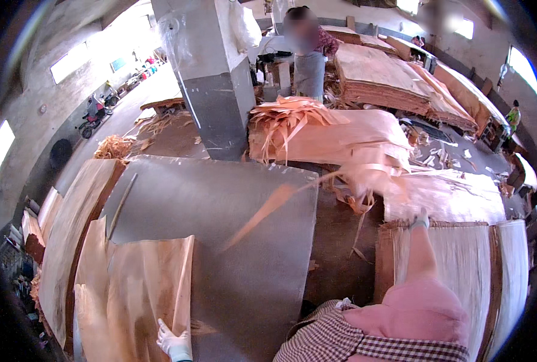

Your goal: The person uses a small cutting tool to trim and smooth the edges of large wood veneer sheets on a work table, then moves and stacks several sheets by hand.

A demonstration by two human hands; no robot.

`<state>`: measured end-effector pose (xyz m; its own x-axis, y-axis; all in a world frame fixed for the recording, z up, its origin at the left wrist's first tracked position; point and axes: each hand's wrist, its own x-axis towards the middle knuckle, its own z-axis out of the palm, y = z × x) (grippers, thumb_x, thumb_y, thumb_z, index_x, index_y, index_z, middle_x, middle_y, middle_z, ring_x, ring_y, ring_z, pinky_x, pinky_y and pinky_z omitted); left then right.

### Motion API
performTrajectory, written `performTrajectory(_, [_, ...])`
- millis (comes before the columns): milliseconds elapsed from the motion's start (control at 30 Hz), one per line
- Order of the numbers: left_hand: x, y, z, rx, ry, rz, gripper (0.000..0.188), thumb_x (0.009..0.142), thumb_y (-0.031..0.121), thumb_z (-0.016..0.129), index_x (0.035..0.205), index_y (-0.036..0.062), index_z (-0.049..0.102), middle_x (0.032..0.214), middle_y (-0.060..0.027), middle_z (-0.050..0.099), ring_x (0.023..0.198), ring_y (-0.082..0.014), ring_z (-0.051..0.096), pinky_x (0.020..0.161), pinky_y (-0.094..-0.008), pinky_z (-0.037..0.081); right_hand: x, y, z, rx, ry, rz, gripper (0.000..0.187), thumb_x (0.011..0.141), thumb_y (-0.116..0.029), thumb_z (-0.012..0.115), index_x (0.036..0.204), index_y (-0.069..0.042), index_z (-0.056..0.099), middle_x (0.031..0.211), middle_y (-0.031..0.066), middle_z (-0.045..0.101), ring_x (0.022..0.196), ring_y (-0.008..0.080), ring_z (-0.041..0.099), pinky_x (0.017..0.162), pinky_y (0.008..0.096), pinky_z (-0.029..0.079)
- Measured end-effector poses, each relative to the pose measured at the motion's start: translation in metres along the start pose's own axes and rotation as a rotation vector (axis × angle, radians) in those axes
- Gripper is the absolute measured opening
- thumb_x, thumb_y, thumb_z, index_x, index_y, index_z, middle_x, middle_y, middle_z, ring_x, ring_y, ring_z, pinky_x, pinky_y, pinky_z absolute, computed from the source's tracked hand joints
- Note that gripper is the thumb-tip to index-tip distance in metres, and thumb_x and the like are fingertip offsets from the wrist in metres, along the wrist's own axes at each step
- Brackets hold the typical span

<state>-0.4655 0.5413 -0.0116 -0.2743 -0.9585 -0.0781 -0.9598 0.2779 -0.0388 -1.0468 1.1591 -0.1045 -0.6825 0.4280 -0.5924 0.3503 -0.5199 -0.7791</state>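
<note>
My left hand (174, 342), in a white glove, lies with fingers stretched out at the lower right edge of a tan wood veneer sheet (142, 271). That sheet rests on a grey tabletop (244, 223). My right arm reaches forward over a stack of pale veneer (461, 253). At its end my gloved right hand (421, 219) is at the near edge of a whitish veneer sheet (449, 196); its fingers are too small and indistinct to read. Left of that hand, a motion-blurred piece of orange veneer (371, 178) appears, and a long blurred strip (268, 208) hangs above the tabletop.
A veneer stack (81, 229) runs along the left, with a thin stick (122, 205) beside it. Beyond the table stands a grey and white pillar (211, 90). Torn strips (289, 117) lie on a peach veneer pile (353, 136). Another person (309, 60) stands behind it, near large stacks (383, 75).
</note>
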Motion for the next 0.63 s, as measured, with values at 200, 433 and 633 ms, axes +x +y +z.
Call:
performTrajectory(200, [0.013, -0.028, 0.046, -0.037, 0.116, 0.237, 0.033, 0.082, 0.022, 0.058, 0.113, 0.0136, 0.061, 0.095, -0.0130, 0.066, 0.089, -0.0305, 0.063, 0.078, -0.0434, 0.050, -0.048, 0.111, -0.116, -1.161, -0.394, 0.462, 0.038, 0.094, -0.030, 0.042, 0.091, 0.000, 0.065, 0.059, 0.0080, 0.053, 0.039, 0.0159, 0.036, 0.038, 0.0293, 0.031])
performTrajectory(433, [-0.025, 0.001, 0.030, 0.027, 0.337, 0.231, 0.036, 0.077, 0.009, 0.055, 0.111, 0.0165, 0.062, 0.102, -0.0040, 0.065, 0.088, -0.0240, 0.063, 0.076, -0.0381, 0.051, -0.269, 0.150, 0.143, -1.284, -1.369, 0.251, 0.029, 0.089, -0.031, 0.056, 0.091, -0.004, 0.067, 0.063, 0.0016, 0.059, 0.046, 0.0094, 0.048, 0.041, 0.0257, 0.037])
performTrajectory(633, [-0.066, 0.028, 0.017, 0.070, 0.329, 0.165, 0.046, 0.077, 0.013, 0.058, 0.123, 0.0155, 0.057, 0.118, -0.0054, 0.061, 0.105, -0.0227, 0.058, 0.094, -0.0367, 0.045, -0.320, 0.251, 0.311, -1.047, -1.629, 0.238, 0.036, 0.091, -0.037, 0.051, 0.105, -0.007, 0.066, 0.087, -0.0007, 0.067, 0.057, 0.0084, 0.050, 0.048, 0.0238, 0.040])
